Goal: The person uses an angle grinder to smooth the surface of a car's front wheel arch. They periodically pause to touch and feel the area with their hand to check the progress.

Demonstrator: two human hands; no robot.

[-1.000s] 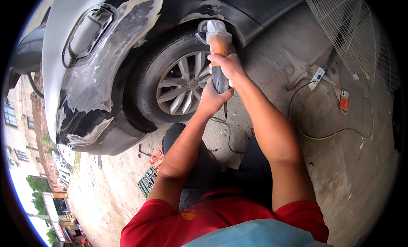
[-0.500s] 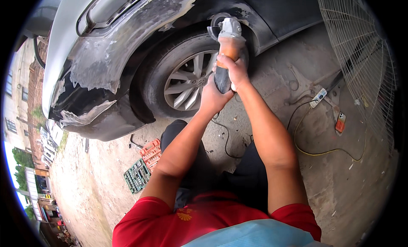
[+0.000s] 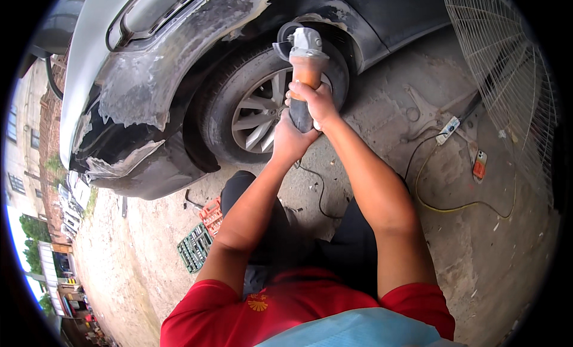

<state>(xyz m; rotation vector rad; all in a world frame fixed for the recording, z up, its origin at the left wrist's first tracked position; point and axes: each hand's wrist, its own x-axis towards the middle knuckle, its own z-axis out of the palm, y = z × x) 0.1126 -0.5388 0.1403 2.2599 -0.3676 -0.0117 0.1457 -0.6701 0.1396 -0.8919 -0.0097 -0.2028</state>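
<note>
Patchy grey bodywork (image 3: 134, 96) stood at left. A worker's left hand (image 3: 289, 138) clasped the dark rear of an angle grinder (image 3: 307, 72) held before the wheel (image 3: 258, 134); the right hand (image 3: 320, 105) wrapped its orange middle. Grinding along the wheel arch (image 3: 358, 39) appeared in hand, and the next move likely called for a steady two-handed grip. A power strip (image 3: 449, 131) lay at right.

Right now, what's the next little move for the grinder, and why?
Maybe ease the grinder slightly away from the tyre: its head overlaps the tyre in view, and I can't tell the gap. Left hand and right hand both hold the grinder.
</note>
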